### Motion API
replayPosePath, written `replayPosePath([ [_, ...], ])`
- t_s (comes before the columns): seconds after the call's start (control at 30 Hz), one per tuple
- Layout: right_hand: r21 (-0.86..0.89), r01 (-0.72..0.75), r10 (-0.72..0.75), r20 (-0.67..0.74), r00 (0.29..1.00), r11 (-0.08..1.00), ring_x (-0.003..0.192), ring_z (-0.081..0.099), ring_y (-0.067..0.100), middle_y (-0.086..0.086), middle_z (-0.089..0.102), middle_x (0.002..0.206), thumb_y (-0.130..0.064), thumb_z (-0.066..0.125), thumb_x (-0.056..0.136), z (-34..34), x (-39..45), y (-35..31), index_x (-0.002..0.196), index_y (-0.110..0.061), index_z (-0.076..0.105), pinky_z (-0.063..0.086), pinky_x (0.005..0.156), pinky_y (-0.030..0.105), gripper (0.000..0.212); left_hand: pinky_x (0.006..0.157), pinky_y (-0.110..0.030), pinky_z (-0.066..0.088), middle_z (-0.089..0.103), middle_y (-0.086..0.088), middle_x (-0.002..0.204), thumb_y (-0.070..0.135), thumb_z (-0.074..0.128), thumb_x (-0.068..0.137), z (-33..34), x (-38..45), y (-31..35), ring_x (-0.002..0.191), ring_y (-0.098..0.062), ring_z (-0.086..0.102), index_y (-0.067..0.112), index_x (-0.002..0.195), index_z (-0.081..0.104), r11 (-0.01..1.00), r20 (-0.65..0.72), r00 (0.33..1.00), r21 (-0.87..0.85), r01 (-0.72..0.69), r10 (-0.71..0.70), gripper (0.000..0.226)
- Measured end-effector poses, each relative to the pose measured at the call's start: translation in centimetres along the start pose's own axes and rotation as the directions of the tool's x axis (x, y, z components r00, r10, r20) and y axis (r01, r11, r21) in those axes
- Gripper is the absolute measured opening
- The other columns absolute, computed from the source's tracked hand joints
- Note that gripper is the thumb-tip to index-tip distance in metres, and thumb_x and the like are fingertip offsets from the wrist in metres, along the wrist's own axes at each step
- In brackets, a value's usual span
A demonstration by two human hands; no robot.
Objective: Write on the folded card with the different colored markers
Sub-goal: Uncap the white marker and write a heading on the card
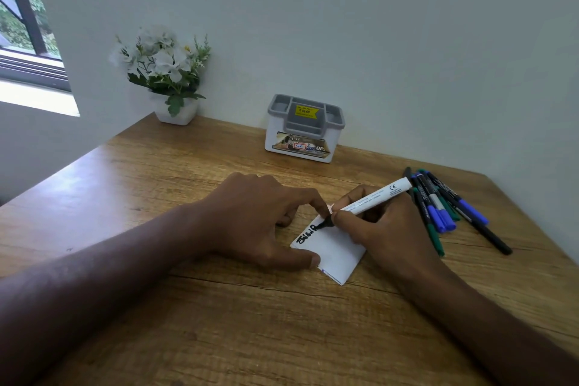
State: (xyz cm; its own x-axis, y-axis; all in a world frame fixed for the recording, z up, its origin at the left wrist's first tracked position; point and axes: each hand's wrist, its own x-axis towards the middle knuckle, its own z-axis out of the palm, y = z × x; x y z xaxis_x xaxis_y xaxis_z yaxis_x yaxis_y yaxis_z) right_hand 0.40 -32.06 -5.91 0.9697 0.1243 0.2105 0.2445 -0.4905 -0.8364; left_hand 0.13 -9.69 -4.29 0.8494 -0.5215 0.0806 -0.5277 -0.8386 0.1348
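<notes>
A small white folded card lies on the wooden table in front of me, with black lettering along its upper left edge. My right hand grips a white-barrelled black marker, its tip touching the card just after the lettering. My left hand holds the card in place, the index finger on its far corner and the thumb on its near left edge. To the right of the card lies a loose pile of blue, green and black markers.
A white and grey desk organiser with a yellow price sticker stands at the back against the wall. A white pot of white flowers sits at the back left corner. A window is at the far left.
</notes>
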Motion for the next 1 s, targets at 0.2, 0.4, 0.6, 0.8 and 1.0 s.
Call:
replayPosePath([
  [0.2, 0.015, -0.024, 0.024, -0.007, 1.000, 1.000, 0.074, 0.074, 0.004, -0.009, 0.078, 0.078, -0.036, 0.083, 0.079, 0.05, 0.21, 0.14, 0.083, -0.025, 0.079, 0.058, 0.055, 0.017, 0.012, 0.058, -0.026, 0.030, 0.053, 0.021, 0.083, 0.089, 0.055, 0.081, -0.07, 0.09, 0.01, 0.072, -0.001, 0.050, 0.058, 0.148, 0.035, 1.000, 0.014, 1.000, 0.006, 0.006, -0.006, 0.076],
  [0.4, 0.023, -0.028, 0.028, -0.013, 1.000, 0.999, 0.072, 0.072, -0.001, -0.013, 0.077, 0.074, -0.036, 0.082, 0.077, 0.03, 0.07, -0.01, 0.081, -0.026, 0.078, 0.057, 0.054, 0.015, 0.012, 0.058, -0.026, 0.029, 0.053, 0.021, 0.083, 0.089, 0.054, 0.081, -0.16, 0.03, 0.08, 0.072, 0.000, 0.049, 0.059, 0.148, 0.035, 1.000, 0.023, 1.000, 0.013, 0.006, -0.007, 0.076],
  [0.6, 0.023, -0.035, 0.036, -0.026, 0.999, 0.999, 0.071, 0.072, -0.002, -0.006, 0.076, 0.076, -0.032, 0.083, 0.081, 0.08, 0.22, 0.08, 0.085, -0.022, 0.079, 0.053, 0.053, 0.013, 0.011, 0.058, -0.026, 0.029, 0.050, 0.023, 0.079, 0.088, 0.056, 0.081, -0.13, -0.03, 0.10, 0.069, 0.001, 0.047, 0.060, 0.146, 0.037, 1.000, 0.012, 1.000, 0.013, 0.005, -0.005, 0.073],
  [0.8, 0.013, -0.084, 0.085, -0.048, 0.995, 0.996, 0.073, 0.072, 0.005, -0.004, 0.076, 0.085, -0.036, 0.082, 0.082, 0.20, 0.43, 0.34, 0.093, -0.022, 0.077, 0.052, 0.052, 0.011, 0.018, 0.058, -0.027, 0.028, 0.050, 0.022, 0.079, 0.088, 0.056, 0.081, -0.18, -0.04, 0.09, 0.070, 0.001, 0.047, 0.059, 0.146, 0.036, 1.000, 0.011, 1.000, 0.015, 0.006, -0.006, 0.074],
  [1.0, 0.083, -0.079, 0.092, -0.161, 0.983, 0.993, 0.081, 0.073, 0.011, -0.002, 0.076, 0.086, -0.029, 0.084, 0.081, -0.39, 0.83, 0.15, 0.090, -0.022, 0.074, 0.056, 0.060, 0.019, 0.015, 0.059, -0.026, 0.030, 0.052, 0.022, 0.079, 0.089, 0.056, 0.081, -0.11, -0.12, 0.03, 0.070, 0.000, 0.050, 0.060, 0.145, 0.037, 1.000, 0.021, 1.000, -0.005, 0.009, -0.009, 0.073],
])
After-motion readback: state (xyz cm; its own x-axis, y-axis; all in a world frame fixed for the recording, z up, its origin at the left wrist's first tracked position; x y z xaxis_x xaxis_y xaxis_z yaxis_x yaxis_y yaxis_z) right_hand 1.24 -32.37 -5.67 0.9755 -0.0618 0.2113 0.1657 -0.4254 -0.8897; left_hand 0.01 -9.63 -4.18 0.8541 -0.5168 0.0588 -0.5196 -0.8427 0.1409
